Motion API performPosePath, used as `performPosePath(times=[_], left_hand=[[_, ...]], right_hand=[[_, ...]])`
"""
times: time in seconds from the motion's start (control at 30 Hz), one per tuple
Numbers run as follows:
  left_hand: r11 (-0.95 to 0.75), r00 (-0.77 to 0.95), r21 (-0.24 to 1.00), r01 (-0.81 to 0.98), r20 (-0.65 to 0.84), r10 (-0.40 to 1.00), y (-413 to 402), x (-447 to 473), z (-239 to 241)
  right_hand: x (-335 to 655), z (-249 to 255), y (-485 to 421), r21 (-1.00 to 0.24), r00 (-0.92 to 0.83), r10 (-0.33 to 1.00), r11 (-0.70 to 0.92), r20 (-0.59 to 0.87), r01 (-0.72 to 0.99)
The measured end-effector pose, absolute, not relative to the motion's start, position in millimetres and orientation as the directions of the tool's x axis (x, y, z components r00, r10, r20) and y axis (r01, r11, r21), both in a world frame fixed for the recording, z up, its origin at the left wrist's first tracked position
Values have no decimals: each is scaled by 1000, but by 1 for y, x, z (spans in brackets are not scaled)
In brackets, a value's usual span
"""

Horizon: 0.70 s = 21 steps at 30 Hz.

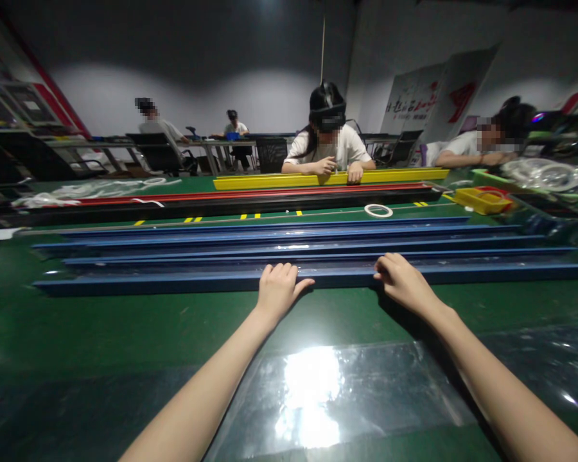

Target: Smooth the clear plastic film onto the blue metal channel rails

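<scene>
Several long blue rails (173,280) lie side by side across the green table (101,327). My left hand (279,289) rests on the near edge of the nearest blue rail, fingers curled over its top and thumb out to the right. About two hand-widths to the right, my right hand (402,280) grips the same rail with its fingers bent over the edge. Both arms reach straight forward from the bottom of the view.
A clear plastic sheet (318,398) lies on the table under my arms. Beyond the blue rails are black and red rails (231,199), a white ring (378,210), a yellow tray (481,200) and a yellow rail (270,181) held by a person (328,144) opposite. Other people sit further back.
</scene>
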<state>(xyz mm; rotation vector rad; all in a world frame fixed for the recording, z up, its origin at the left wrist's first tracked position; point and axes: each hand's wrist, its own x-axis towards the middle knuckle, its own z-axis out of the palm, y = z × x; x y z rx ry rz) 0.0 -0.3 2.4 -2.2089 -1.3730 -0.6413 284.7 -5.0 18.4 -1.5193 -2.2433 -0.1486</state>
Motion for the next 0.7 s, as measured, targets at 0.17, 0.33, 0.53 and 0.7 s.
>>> performPosePath(times=[0.17, 0.33, 0.53, 0.7], left_hand=[[-400, 399, -146, 905, 617, 678, -1, -1, 2], [-396, 404, -160, 904, 623, 670, 0, -1, 1], [-394, 405, -167, 904, 631, 661, 0, 0, 0], [-390, 406, -172, 905, 629, 663, 1, -1, 0]], right_hand=[[285, 18, -4, -150, -311, 862, 396, 402, 906], [284, 20, -6, -122, -329, 856, 405, 398, 906], [279, 24, -9, -103, -358, 854, 423, 377, 900], [258, 22, -9, -239, -358, 843, 474, 400, 848]])
